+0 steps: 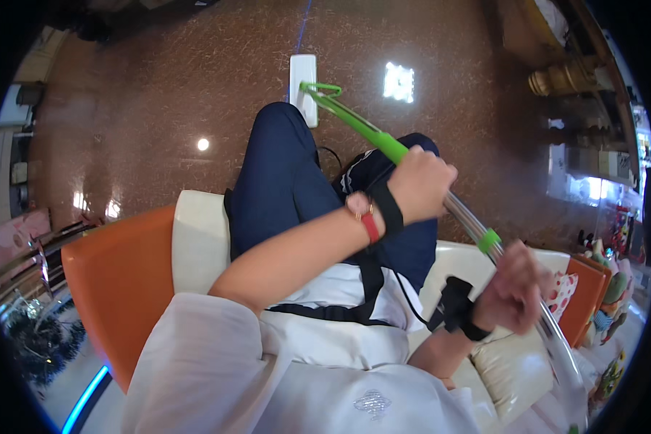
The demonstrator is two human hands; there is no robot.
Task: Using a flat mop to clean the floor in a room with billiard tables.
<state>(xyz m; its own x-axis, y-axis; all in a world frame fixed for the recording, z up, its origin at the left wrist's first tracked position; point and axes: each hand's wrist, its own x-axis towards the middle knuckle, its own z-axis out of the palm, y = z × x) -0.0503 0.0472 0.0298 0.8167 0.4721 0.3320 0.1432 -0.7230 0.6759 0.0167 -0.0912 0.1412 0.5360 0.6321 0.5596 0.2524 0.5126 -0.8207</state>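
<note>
A flat mop with a white rectangular head [304, 92] rests on the floor beyond my knees. Its green joint and lower sleeve [366, 127] lead into a silver metal pole [464, 214] with a green collar [489, 241], which slants up to the right. My left hand [423, 182] is wrapped around the pole just above the green sleeve; that wrist wears a watch with a red strap and a black band. Above the collar, my right hand [515, 293] is blurred over the pole, fingers partly curled. Whether they close around it is unclear. A black strapped device [455, 298] sits at that wrist.
I sit on a white sofa [198, 238] with an orange armrest [125, 271]. A cream cushion [515, 374] and plush toys [616, 293] lie to the right. The glossy brown floor [157, 92] carries bright reflections. Wooden furniture [564, 80] stands at the upper right.
</note>
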